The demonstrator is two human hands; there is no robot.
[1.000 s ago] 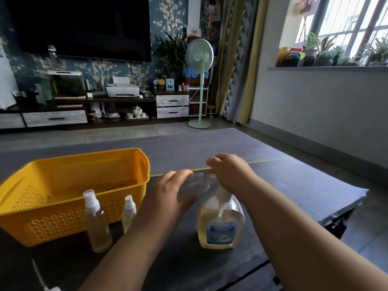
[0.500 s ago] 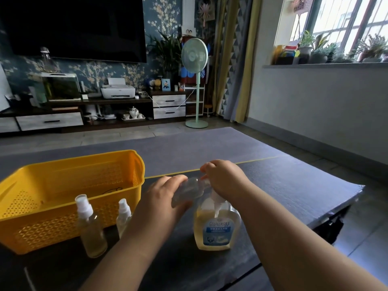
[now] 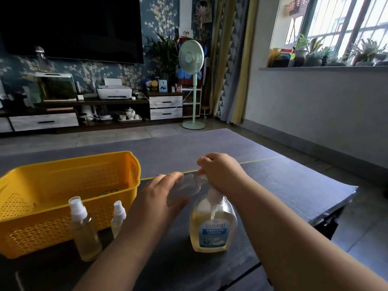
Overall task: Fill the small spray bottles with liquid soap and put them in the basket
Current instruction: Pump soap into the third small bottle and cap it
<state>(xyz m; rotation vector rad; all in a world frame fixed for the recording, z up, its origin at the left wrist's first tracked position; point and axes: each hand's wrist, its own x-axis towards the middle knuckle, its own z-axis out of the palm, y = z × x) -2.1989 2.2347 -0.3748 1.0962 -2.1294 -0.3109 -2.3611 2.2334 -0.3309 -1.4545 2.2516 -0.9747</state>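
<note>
A large soap bottle (image 3: 213, 227) with yellow liquid and a blue label stands on the dark table. My right hand (image 3: 222, 171) rests closed on its white pump head. My left hand (image 3: 161, 196) holds a small clear bottle (image 3: 185, 186) tilted at the pump's spout; its mouth is hidden by my fingers. Two capped small spray bottles with yellowish liquid stand in front of the yellow basket (image 3: 63, 223): a taller one (image 3: 85, 229) and a shorter one (image 3: 118, 217), partly hidden by my left forearm.
The basket sits at the table's left and holds only a thin dark item. The table's right edge (image 3: 336, 208) drops to the floor. A fan (image 3: 192, 85), TV cabinet and windowsill with plants lie far behind.
Both hands stay at the pump with the small bottle. The view has shifted slightly, so everything sits a little lower and left in the frame.
</note>
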